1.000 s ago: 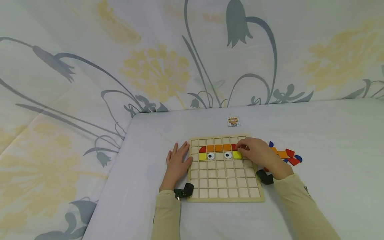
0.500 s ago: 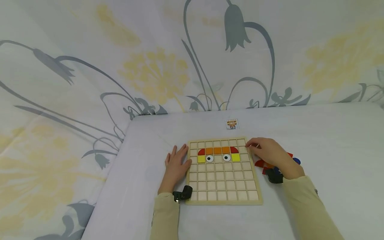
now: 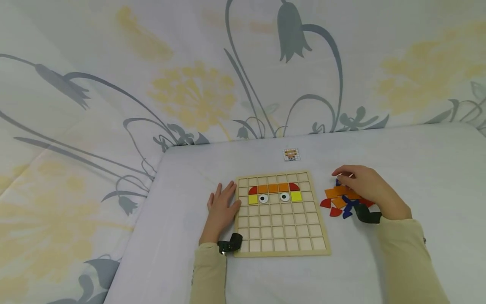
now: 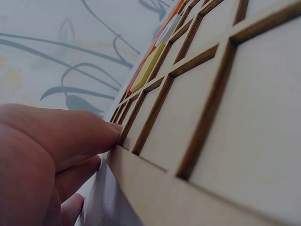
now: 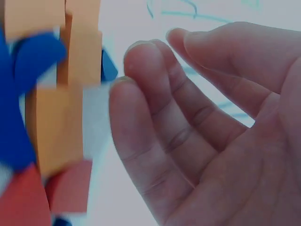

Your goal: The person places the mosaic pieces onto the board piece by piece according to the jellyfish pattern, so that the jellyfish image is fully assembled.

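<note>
Nearest us, the left hand (image 3: 221, 211) is lying along the left edge of the board (image 3: 282, 254), its fingers spreading apart and gripping nothing, its thumb resting at the frame. Just right of those fingers, the gridded board is lying flat. Past the thumb tip, its far cells are holding red rounded pieces (image 3: 294, 186) at either end of orange squares (image 3: 273, 188), with yellow squares (image 3: 296, 196) and eye pieces (image 3: 284, 197) in the row below.

Across the board, we are watching the right hand (image 3: 366, 185) hovering over the loose pieces (image 3: 339, 202). Its fingers are curving loosely, thumb apart from them, and we are seeing nothing between. A blue piece (image 3: 337, 182) is showing right by the fingertips; whether they are touching it, we cannot tell.

That hand has just left the board's far right side and is now reaching over the pile; the right-hand red piece is sitting in its cell. We are judging that it is turning from placing to picking, with the nearer cells standing bare.

Beyond both hands' fingertips, a small printed card (image 3: 291, 154) is lying; we are finding no brand or readable writing.
</note>
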Available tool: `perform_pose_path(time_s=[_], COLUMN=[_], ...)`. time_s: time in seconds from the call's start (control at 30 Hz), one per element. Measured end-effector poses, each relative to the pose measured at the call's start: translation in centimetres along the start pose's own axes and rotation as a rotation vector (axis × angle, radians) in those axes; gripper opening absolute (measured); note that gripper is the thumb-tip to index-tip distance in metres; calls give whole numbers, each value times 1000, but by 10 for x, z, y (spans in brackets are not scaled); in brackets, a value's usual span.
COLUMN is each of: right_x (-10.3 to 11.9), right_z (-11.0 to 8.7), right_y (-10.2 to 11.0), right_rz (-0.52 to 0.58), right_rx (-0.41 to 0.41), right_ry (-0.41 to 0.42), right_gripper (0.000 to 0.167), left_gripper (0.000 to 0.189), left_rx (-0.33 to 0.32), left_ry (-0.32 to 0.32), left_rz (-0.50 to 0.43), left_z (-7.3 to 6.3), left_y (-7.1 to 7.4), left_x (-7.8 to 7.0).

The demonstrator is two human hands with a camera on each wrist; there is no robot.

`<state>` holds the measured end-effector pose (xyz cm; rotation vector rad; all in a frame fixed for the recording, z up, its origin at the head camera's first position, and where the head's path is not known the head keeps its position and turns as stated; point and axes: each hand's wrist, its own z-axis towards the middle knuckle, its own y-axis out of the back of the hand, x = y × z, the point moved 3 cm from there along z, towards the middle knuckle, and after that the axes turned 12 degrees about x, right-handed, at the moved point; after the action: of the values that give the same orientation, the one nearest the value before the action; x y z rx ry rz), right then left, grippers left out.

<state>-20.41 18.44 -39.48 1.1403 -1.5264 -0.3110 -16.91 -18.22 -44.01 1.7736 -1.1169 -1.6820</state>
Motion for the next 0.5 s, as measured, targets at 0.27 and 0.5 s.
perform_pose_path(time_s=[0.27,0.5], right_x=[-23,-44], right_z=[-4,-11], right_y=[4,8], right_rz=[-11,-11], right_rx=[23,56], right_ry=[-78,-120], right_gripper=[33,38], left_gripper=[51,51], left_rx=[-17,-12], left_ry=[-15,-9], left_rz=[16,-6], left_z=[1,1], left_y=[3,-1], left_x=[2,-1])
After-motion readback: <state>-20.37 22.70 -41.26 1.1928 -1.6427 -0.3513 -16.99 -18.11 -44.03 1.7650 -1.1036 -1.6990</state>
